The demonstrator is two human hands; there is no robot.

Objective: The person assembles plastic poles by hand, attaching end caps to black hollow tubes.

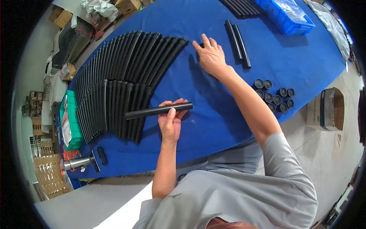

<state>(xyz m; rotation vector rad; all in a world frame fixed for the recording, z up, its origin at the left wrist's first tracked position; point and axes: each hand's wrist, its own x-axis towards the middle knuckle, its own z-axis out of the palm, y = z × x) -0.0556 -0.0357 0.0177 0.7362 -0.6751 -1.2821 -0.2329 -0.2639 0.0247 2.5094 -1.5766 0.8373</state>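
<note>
My left hand (171, 121) grips a black tube (150, 112) near its right end, thumb across it, and holds it above the blue cloth. My right hand (211, 55) is stretched out farther up the table, its fingers bent down around a small dark piece (201, 45) that shows between thumb and forefinger and is mostly hidden. Left of that hand lies a large fan of black tubes (133, 57) in two rows. Two loose black tubes (238, 44) lie to its right. Several round black ribbed caps (268, 97) are grouped at the right.
A blue bin (288, 26) and more tubes (240, 7) are at the far edge. A green bin (76, 129), a metal flask (76, 163) and a phone-like dark slab (95, 162) stand or lie at the left. An open cardboard box (318, 110) is on the floor to the right.
</note>
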